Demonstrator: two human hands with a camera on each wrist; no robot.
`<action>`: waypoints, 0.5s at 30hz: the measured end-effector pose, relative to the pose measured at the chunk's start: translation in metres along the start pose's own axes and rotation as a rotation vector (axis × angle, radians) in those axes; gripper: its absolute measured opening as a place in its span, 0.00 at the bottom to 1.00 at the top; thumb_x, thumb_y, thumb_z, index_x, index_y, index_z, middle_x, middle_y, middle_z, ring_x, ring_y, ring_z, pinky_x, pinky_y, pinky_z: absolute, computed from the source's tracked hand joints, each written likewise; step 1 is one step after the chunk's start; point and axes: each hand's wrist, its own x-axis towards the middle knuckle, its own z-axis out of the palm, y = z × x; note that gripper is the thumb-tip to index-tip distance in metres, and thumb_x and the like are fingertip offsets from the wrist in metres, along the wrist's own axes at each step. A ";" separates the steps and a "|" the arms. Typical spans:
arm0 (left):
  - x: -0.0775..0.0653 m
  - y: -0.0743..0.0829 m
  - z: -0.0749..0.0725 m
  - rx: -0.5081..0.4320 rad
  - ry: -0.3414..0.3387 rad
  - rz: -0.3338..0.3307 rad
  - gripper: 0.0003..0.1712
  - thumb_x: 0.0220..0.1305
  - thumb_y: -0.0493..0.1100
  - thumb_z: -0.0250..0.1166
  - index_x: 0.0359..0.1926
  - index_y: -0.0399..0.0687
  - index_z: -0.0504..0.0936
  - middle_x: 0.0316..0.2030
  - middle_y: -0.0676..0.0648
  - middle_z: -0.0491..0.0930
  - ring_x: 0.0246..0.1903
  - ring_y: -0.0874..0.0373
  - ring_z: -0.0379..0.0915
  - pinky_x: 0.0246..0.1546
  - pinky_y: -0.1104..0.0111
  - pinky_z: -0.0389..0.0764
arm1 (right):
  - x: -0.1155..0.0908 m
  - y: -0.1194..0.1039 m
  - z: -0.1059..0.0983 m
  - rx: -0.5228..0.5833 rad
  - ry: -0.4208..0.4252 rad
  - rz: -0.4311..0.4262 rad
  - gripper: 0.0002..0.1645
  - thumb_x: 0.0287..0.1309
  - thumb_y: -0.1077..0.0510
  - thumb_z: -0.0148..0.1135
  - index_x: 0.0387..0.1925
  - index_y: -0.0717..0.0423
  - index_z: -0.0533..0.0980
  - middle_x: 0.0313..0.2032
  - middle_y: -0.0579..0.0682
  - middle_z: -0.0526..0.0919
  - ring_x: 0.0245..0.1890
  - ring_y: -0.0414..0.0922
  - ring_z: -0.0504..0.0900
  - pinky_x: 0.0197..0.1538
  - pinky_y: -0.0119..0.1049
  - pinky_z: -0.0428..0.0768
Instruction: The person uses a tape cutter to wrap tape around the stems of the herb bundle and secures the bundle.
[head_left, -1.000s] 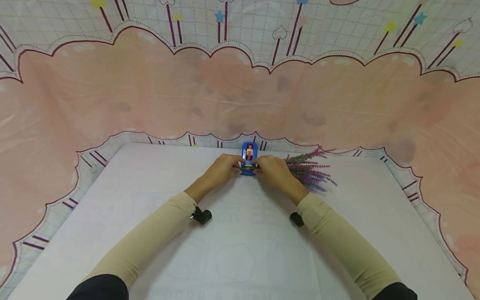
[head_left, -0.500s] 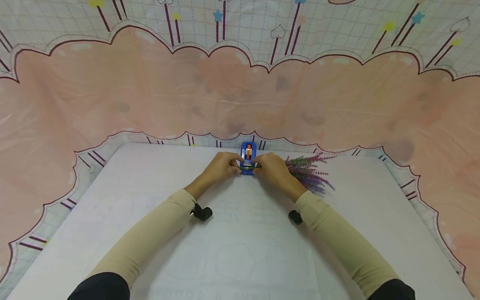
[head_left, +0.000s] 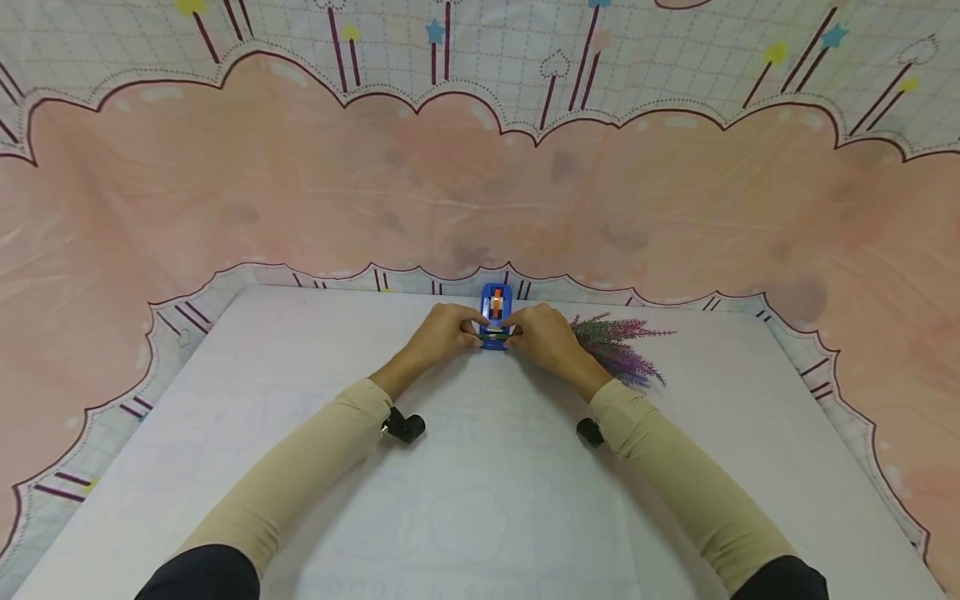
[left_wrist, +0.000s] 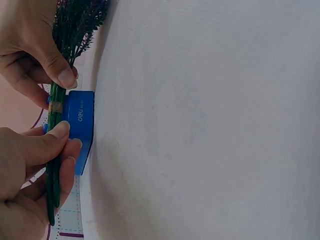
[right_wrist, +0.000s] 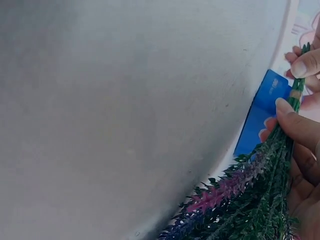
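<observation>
My left hand pinches the green stems of a bunch of artificial lavender near their lower ends. On the flower side, the fingers of my right hand grip the same stems. Between the two hands, a light brown band of tape goes round the stems. The pink and purple flower heads spread out to the right, past my right hand. Just behind the stems stands a blue tape dispenser with an orange core; its side marked "deli" shows in the left wrist view.
A white table lies beneath both arms, and the dispenser stands by its far edge. Beyond that edge hangs a patterned peach cloth. Small black cameras are strapped at both wrists.
The flower heads have turned a little, with the upper pink sprigs now lower in the head view. Both hands keep almost the same place and hold on the stems.
</observation>
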 end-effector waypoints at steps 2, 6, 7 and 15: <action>0.000 0.000 0.000 0.001 0.001 -0.001 0.16 0.56 0.29 0.74 0.48 0.37 0.88 0.29 0.46 0.87 0.28 0.60 0.79 0.33 0.69 0.78 | 0.001 0.001 0.000 0.008 0.004 -0.004 0.19 0.57 0.57 0.75 0.51 0.57 0.86 0.39 0.52 0.91 0.37 0.45 0.89 0.39 0.41 0.85; 0.001 0.000 0.000 0.005 -0.001 -0.002 0.16 0.56 0.29 0.74 0.47 0.37 0.88 0.29 0.46 0.87 0.28 0.60 0.79 0.33 0.70 0.79 | 0.002 0.002 0.000 0.015 0.011 -0.016 0.18 0.56 0.57 0.75 0.49 0.57 0.87 0.39 0.52 0.91 0.37 0.45 0.89 0.39 0.41 0.85; 0.001 0.000 0.000 0.006 0.000 -0.003 0.16 0.56 0.29 0.74 0.47 0.37 0.88 0.29 0.46 0.87 0.28 0.60 0.79 0.33 0.70 0.79 | 0.002 0.003 0.000 0.014 0.012 -0.018 0.18 0.56 0.57 0.75 0.49 0.57 0.87 0.39 0.52 0.91 0.37 0.45 0.89 0.39 0.41 0.85; 0.001 0.002 0.000 -0.001 -0.013 -0.032 0.16 0.57 0.29 0.73 0.48 0.38 0.89 0.29 0.46 0.87 0.27 0.60 0.78 0.30 0.72 0.76 | 0.003 0.004 -0.001 0.029 0.003 -0.024 0.18 0.56 0.57 0.75 0.48 0.56 0.87 0.38 0.52 0.91 0.35 0.44 0.89 0.38 0.39 0.85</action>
